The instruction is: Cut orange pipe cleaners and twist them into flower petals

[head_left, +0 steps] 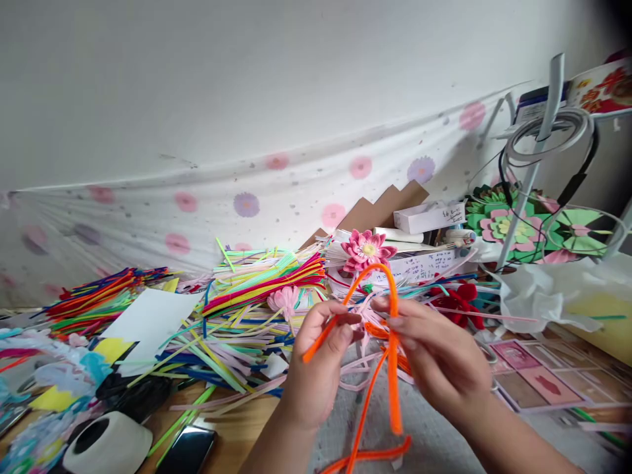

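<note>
An orange pipe cleaner (pixel 394 388), bent into an arch, is held between my two hands. My left hand (pixel 323 355) pinches one leg of it, and that end sticks out over the thumb. On the other side, my right hand (pixel 437 352) has its fingers closed at the second leg, which hangs straight down. Behind and below the fingers is a folded orange piece (pixel 378 330), partly hidden. More orange pipe cleaners (pixel 368 454) lie on the grey cloth (pixel 419 441) beneath. Just beyond stands a pink pipe-cleaner flower (pixel 368 250).
Bundles of coloured pipe cleaners (pixel 266 283) cover the table's back left. A phone (pixel 187 450) and a white roll (pixel 108 444) lie front left, a white sheet (pixel 158 322) behind them. To the right are a pink compartment case (pixel 538 375), a red flower (pixel 459 303) and a metal stand (pixel 530 171) with coiled cable.
</note>
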Motion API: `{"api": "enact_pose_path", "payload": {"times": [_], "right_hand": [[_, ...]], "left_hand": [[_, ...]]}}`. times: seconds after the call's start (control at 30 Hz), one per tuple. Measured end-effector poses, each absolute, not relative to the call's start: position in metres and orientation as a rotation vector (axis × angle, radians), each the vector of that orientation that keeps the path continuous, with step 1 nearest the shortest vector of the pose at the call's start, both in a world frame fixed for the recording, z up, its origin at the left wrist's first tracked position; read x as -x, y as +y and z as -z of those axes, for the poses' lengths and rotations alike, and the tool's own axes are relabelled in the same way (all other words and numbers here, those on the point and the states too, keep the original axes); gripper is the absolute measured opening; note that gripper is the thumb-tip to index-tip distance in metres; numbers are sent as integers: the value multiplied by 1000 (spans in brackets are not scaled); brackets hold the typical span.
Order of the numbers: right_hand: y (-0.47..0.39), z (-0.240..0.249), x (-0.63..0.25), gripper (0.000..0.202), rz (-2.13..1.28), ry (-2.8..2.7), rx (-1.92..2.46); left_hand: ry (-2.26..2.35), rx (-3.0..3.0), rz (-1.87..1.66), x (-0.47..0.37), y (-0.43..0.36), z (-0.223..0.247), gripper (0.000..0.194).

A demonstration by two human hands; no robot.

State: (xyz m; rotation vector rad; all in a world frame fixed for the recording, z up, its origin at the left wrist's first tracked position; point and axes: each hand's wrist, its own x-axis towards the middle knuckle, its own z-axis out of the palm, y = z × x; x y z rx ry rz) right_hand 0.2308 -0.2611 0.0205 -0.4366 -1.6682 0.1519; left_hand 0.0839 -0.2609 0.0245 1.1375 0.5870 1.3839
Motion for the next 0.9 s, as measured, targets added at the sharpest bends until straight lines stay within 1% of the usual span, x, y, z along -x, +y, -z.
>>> {"api": "enact_pose_path", "payload": {"times": [0.07, 0.1, 0.23, 0.27, 0.3, 0.33, 0.43, 0.47, 0.5, 0.53, 0.6, 0.73, 0.83, 0.9], "right_hand": [[-259, -21, -230, 45, -43, -1774, 445], [-258, -21, -230, 43, -30, -1792, 451], [-252, -17, -229, 34, -167, -1648, 547], [-251, -16, -229, 32, -226, -1590, 568], [-250, -15, -228, 30, -281, -1548, 581], [-249, -13, -228, 28, -323, -1525, 585], [-246, -9, -224, 25, -382, -1517, 592], [-245, -8, -222, 24, -400, -1518, 599], [-245, -7, -221, 22, -429, -1514, 609], [-244, -6, -219, 19, -469, -1500, 620], [-243, -5, -216, 13, -559, -1463, 647], [-243, -5, -213, 8, -674, -1448, 691], [-243, -5, -213, 8, -732, -1445, 699], [-242, -5, -214, 8, -768, -1439, 717]], "left_hand": [[446, -1110, -1317, -87, -265, -25, 18], [385, -1112, -1294, -87, -268, -25, 25], [172, -1056, -1151, -91, -275, -21, 78], [154, -1029, -1124, -92, -275, -19, 85], [157, -998, -1119, -94, -275, -16, 87], [180, -963, -1146, -97, -274, -14, 82], [313, -833, -1328, -104, -269, -6, 46], [366, -778, -1381, -106, -268, -4, 38], [417, -723, -1414, -108, -266, -3, 37], [458, -675, -1417, -111, -265, -1, 40], [497, -618, -1333, -115, -263, 2, 42], [620, -673, -1026, -121, -260, 18, 18], [736, -747, -1016, -121, -257, 28, 30], [732, -723, -1031, -119, -256, 27, 34]]}}
